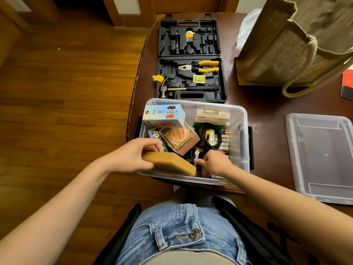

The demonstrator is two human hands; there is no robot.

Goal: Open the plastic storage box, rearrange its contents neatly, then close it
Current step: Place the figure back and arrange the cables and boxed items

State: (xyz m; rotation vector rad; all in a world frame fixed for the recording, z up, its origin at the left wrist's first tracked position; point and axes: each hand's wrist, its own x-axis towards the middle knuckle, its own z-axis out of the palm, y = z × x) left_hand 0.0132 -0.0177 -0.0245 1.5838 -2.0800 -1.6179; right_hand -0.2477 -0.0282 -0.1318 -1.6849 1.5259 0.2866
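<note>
The clear plastic storage box [242, 119] stands open at the table's near edge. Its lid [322, 157] lies flat on the table to the right. Inside are a blue-and-white carton [164, 115], a rose gift box [179, 139], a white Belkin package [212, 116], a coiled black cable [210, 138] and several batteries [224, 139]. My left hand [131, 155] grips a flat brown cardboard box [172, 163] over the box's near left corner. My right hand [214, 163] reaches down among the items at the near right; whatever its fingertips touch is hidden.
An open black tool case [191, 60] with pliers, a hammer and hex keys lies just behind the storage box. A jute bag [286, 50] stands at the back right. A red-and-black item [347, 85] sits at the right edge. Wooden floor lies to the left.
</note>
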